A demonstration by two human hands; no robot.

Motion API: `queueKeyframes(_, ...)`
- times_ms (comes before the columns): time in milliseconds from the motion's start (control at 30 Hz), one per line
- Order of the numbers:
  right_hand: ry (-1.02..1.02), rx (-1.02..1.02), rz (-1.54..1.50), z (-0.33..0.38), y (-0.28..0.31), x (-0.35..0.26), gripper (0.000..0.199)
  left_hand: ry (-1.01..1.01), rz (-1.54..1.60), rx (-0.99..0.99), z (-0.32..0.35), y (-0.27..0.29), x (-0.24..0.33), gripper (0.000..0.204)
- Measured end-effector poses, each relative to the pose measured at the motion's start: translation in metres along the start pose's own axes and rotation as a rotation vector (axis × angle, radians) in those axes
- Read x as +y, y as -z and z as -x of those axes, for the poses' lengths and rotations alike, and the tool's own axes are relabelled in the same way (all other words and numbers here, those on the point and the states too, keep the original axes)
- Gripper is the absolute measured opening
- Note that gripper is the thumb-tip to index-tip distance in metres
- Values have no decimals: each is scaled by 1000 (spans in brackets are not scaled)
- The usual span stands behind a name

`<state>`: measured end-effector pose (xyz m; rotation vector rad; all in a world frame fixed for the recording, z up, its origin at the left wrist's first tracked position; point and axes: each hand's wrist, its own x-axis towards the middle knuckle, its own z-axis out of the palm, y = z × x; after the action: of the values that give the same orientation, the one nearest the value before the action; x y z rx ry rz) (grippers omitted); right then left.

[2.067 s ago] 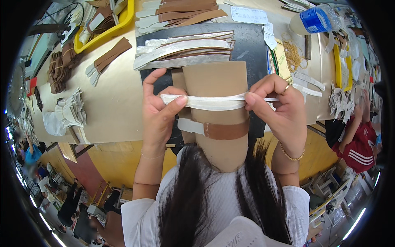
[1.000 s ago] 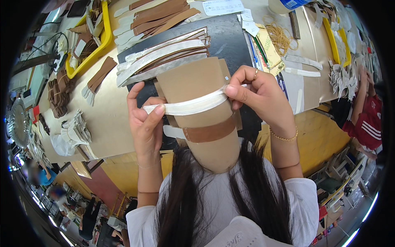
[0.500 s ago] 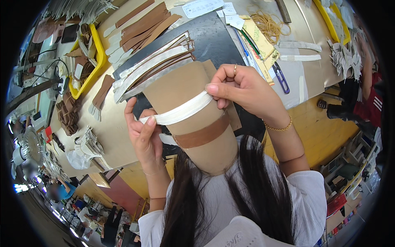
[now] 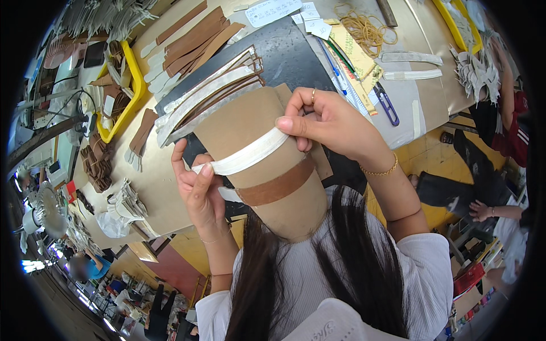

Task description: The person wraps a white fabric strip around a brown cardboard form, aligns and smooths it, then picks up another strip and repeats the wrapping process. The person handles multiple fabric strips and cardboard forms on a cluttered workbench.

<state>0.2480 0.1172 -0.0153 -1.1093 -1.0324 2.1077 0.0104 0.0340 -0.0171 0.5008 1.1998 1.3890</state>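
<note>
A white strip (image 4: 247, 159) lies bowed across a tan rounded form (image 4: 244, 120). My left hand (image 4: 200, 193) pinches its left end between thumb and finger. At the other end, my right hand (image 4: 333, 126) grips the strip with thumb and curled fingers. Lower on the form, a brown leather-like band (image 4: 277, 184) runs round it; a pale end (image 4: 229, 194) sticks out at its left, close to my left hand. Beyond the form, several brown and white strips (image 4: 210, 99) lie stacked on a black mat (image 4: 284, 54).
Brown strips (image 4: 196, 51) are piled at the back left near a yellow tray (image 4: 139, 85). Rubber bands (image 4: 367, 34), pens (image 4: 335, 62) and purple-handled snips (image 4: 387, 105) lie at the back right. Another person's dark-clothed legs (image 4: 449, 187) show at the right.
The view has shifted slightly. My right hand and its strip end sit a little further left. At the right, another person in dark trousers has come into view. Both hands keep their grip.
</note>
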Motion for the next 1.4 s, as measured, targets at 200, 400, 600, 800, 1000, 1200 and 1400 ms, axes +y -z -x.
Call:
queueKeyframes(200, -82, -51, -52, -3, 8, 4, 18, -8, 24, -21, 1, 0, 0, 69)
queueKeyframes(400, 131, 286, 29, 1, 17, 10, 16, -23, 22, -36, 3, 3, 0, 63)
queueKeyframes(600, 697, 409, 483, 27, -7, -29, 15, -81, 81, -11, 13, -14, 10, 60)
queueKeyframes(800, 755, 87, 882, 23, -44, -40, 20, -107, -56, -26, 19, -18, 25, 54)
queueKeyframes(1000, 730, 16, 969, 18, -52, -40, 18, 64, -326, -234, 11, -8, 58, 32)
queueKeyframes(1200, 708, -18, 1049, 16, -51, -44, 20, 362, -653, -557, -19, -26, 91, 17)
queueKeyframes(1400, 742, -62, 1035, 12, -49, -47, 18, 450, -808, -722, -35, -45, 97, 18)
